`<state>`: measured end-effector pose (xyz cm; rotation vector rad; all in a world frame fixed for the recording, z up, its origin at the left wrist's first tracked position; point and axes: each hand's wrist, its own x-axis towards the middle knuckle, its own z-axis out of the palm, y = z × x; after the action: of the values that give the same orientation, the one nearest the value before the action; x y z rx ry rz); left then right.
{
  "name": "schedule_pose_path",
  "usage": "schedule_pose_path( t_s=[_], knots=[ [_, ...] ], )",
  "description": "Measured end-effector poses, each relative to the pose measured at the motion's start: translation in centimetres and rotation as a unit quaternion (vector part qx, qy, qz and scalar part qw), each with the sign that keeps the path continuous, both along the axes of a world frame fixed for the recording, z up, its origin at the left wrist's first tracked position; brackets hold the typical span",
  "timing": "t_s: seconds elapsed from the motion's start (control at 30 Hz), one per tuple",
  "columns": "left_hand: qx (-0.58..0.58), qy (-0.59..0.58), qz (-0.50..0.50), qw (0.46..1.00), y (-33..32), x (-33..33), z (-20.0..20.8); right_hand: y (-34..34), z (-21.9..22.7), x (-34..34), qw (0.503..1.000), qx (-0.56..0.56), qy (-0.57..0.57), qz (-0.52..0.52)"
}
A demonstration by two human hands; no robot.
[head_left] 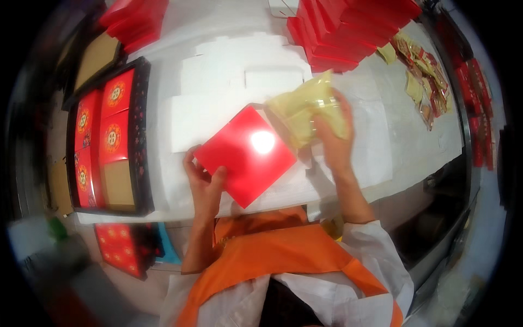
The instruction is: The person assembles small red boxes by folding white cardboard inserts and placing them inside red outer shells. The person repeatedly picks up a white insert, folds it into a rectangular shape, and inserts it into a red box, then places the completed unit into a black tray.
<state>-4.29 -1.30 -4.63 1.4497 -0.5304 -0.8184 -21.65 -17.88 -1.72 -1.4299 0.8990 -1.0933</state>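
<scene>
A glossy red square box point(245, 158) is tilted over the front of the table, its corner toward me. My left hand point(204, 177) grips its left edge, with the thumb on the top face. My right hand point(335, 122) is closed around a crinkled pale yellow packet point(305, 109) with a shiny clear wrapper. The packet lies against or very near the box's upper right edge; whether they touch I cannot tell. What is inside the packet is hidden.
White flat cardboard pieces point(239, 62) lie behind the box. Red boxes point(348, 32) are stacked at the back right, and more red ones point(139, 22) at the back left. Several wrapped packets point(427, 76) lie at the right. A dark tray point(143, 136) holds red patterned boxes on the left.
</scene>
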Motion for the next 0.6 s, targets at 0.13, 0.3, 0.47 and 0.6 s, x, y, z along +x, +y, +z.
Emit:
schedule_pose_path(
  t_s=[0.13,0.3,0.47,0.6],
  knots=[
    [-0.035,0.027,0.023,0.999,0.6,0.0,-1.5,1.0,-1.3,1.8,0.994,0.073,-0.032,0.072],
    [-0.065,0.016,0.047,0.997,1.5,0.5,-2.8,0.8,-2.6,1.0,0.985,0.045,0.117,0.122],
    [-0.118,0.012,0.027,0.993,1.6,0.5,-3.3,0.5,-1.4,-0.1,0.976,0.111,0.123,0.139],
    [-0.140,-0.025,0.028,0.989,1.5,0.0,-3.6,1.4,-0.8,0.6,0.956,0.038,0.192,0.218]
  ],
)
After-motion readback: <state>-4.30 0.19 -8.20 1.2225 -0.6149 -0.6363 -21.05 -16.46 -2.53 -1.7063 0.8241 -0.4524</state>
